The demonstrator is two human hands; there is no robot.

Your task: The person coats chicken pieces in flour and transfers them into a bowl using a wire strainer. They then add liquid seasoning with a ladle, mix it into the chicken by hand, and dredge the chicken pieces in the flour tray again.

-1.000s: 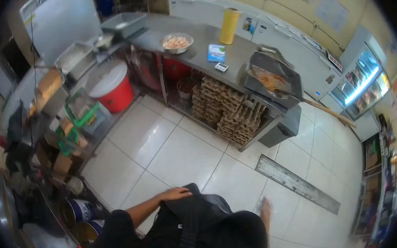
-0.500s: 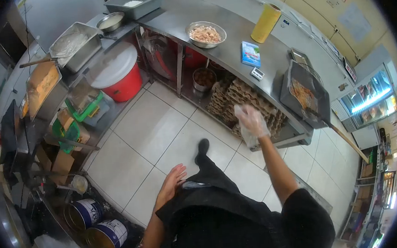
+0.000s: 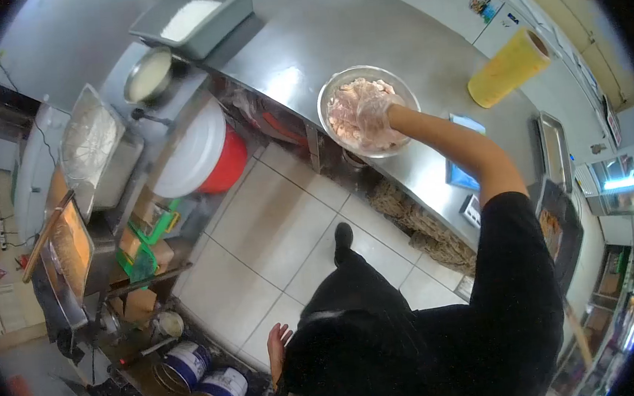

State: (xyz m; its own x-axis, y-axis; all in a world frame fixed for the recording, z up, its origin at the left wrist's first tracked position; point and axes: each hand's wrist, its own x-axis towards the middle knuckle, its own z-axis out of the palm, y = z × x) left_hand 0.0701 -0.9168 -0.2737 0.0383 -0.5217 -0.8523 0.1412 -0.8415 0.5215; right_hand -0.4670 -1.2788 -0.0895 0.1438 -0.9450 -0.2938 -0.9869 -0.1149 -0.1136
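My right hand (image 3: 379, 116), in a clear plastic glove, reaches into a round metal bowl (image 3: 328, 85) on the steel counter. Pale pinkish pieces (image 3: 345, 111) of what looks like raw meat fill the bowl. The gloved fingers are down among the pieces, so their pose is hard to make out. My left hand (image 3: 278, 341) is bare and hangs low beside my dark clothing, fingers apart, holding nothing. A blue-and-white packet (image 3: 461, 175) lies on the counter, partly behind my right forearm, with a small white device (image 3: 471, 210) near it.
A yellow roll (image 3: 508, 69) stands on the steel counter (image 3: 303, 20). A grey tub (image 3: 225, 19) of white powder and a bowl of pale contents (image 3: 149, 76) are at the upper left. Below them is a red bucket (image 3: 226, 160). Large tins (image 3: 222, 391) stand at the lower left.
My gloved right hand has moved from in front of the egg trays up into the bowl. The counter is closer in view. My left hand remains low and open.
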